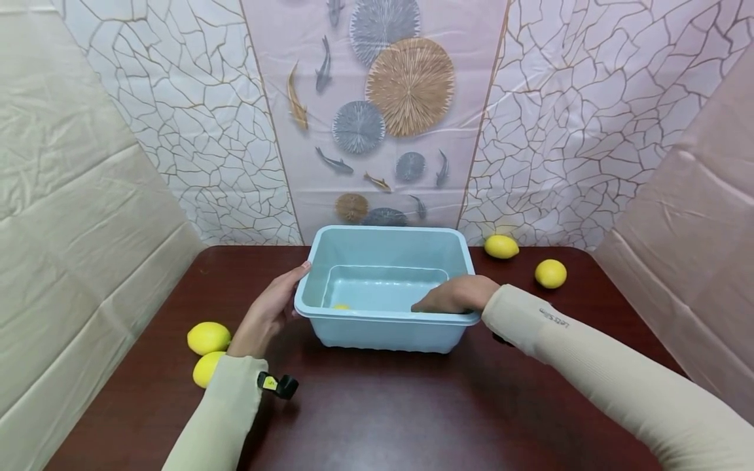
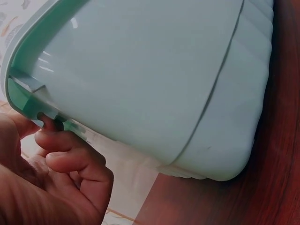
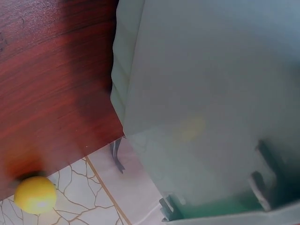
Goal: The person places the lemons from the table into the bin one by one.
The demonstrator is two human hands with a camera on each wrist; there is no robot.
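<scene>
A light blue plastic tub [image 1: 389, 333] stands toward the back of the dark table. My left hand [image 1: 271, 311] grips its left rim, thumb on top, fingers [image 2: 70, 159] curled beneath the lip in the left wrist view. Over the right end of the tub, my right hand [image 1: 456, 294] reaches down inside. Its fingertips are hidden behind the front wall, so I cannot tell whether they hold anything. A sliver of a yellow lemon [image 1: 341, 306] shows inside at the front left. The right wrist view shows the tub's outer wall [image 3: 187, 84] but not the hand.
Two lemons lie beside my left forearm, an upper lemon [image 1: 209, 338] and a lower lemon [image 1: 206, 370] partly behind the sleeve. To the tub's right are a back lemon [image 1: 501, 246] and a nearer lemon [image 1: 550, 273]. Patterned cloth [image 1: 283, 163] hangs behind the dark red-brown table [image 1: 377, 405].
</scene>
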